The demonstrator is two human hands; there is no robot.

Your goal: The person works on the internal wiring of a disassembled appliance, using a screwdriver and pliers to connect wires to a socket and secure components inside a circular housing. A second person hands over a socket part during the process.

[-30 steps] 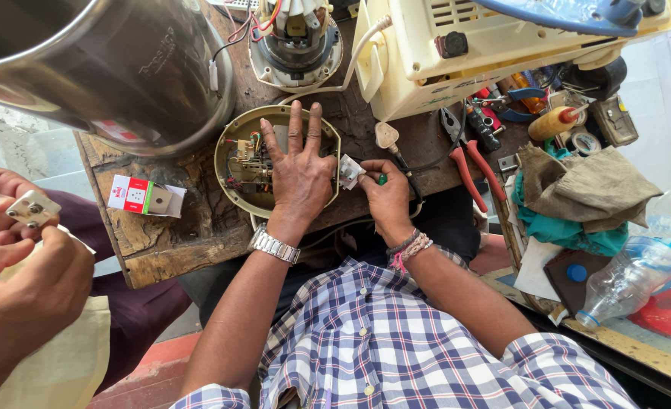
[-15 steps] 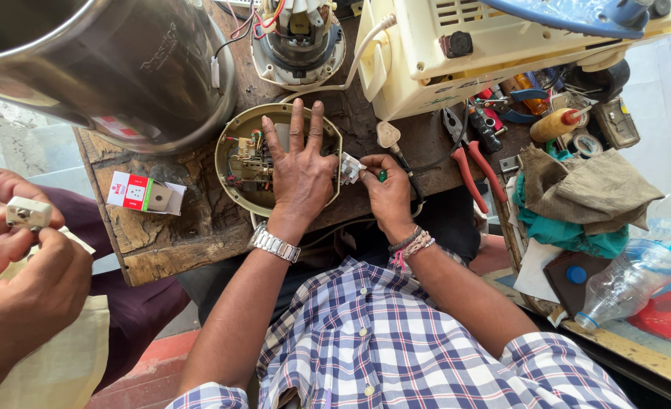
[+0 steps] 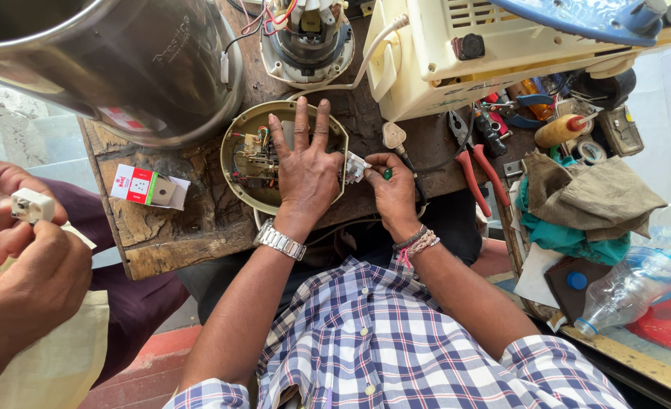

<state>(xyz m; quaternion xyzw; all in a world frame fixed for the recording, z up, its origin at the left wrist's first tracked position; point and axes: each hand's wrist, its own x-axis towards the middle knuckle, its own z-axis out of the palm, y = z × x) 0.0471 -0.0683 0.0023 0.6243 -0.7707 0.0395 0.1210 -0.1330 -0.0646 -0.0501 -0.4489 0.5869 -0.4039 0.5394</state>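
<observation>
Little has changed since 0.5 seconds ago: the left hand still lies flat, fingers spread wide, on the round open base on the desk. The right hand still pinches a green-handled screwdriver against the small white part at the base's edge, its wiring exposed.

Left hand flat on round base; right hand pinching screwdriver.

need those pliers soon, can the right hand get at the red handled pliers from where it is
Probably yes. The right hand is busy with a small green-handled tool, but the red-handled pliers lie just beside it on the workbench, with only a dark cable between them and nothing on top.
</observation>
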